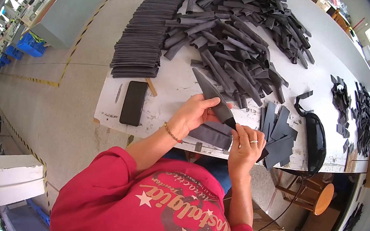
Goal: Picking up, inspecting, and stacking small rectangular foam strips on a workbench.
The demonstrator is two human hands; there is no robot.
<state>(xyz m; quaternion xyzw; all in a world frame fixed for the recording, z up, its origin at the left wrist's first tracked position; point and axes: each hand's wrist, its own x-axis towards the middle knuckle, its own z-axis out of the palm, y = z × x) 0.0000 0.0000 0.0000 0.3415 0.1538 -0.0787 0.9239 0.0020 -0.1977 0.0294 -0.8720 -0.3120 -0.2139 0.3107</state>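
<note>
Above the table's front edge, both my hands hold a dark grey fabric sleeve (213, 96), slanted with its pointed end away from me. My left hand (196, 110) grips its middle, thumb on top. At its near end my right hand (245, 147) pinches a narrower black part (231, 122); whether this is a separate insert I cannot tell. Below the hands a flat dark strip (212, 135) lies on the table. Beside my right hand lies a loose pile of flat dark grey pieces (280, 136).
A neat stack of dark strips (147, 31) and a heap of loose sleeves (236, 43) cover the far side. A black phone (134, 103) lies left. At right are a black mesh object (315, 142), more dark pieces (366, 116) and a wooden stool (323, 199).
</note>
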